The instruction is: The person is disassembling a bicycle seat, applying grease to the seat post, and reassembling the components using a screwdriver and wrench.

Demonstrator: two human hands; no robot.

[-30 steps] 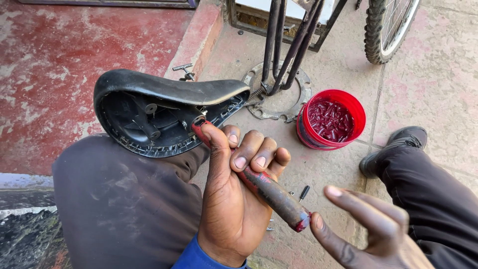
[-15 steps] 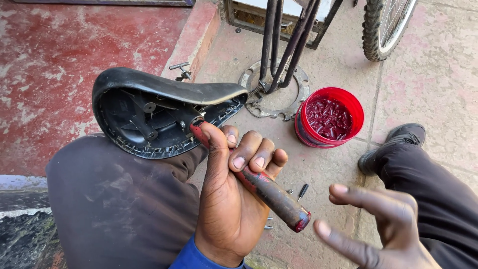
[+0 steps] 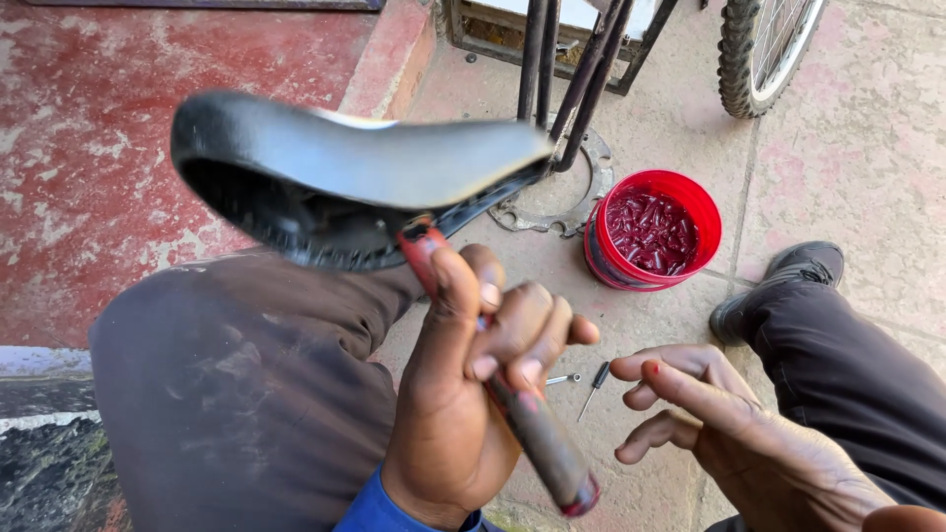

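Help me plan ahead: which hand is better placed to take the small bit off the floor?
Right hand: empty, open, beside the bit; left hand grips the handle under the saddle.

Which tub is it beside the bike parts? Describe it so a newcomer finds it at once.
Start at the bicycle wheel at the top right and come down the pale paved floor. Just right of the toothed metal ring lying flat on the ground stands the round red tub, left of a black shoe. It is the only bright red container there, open-topped and filled with small dark red pieces.
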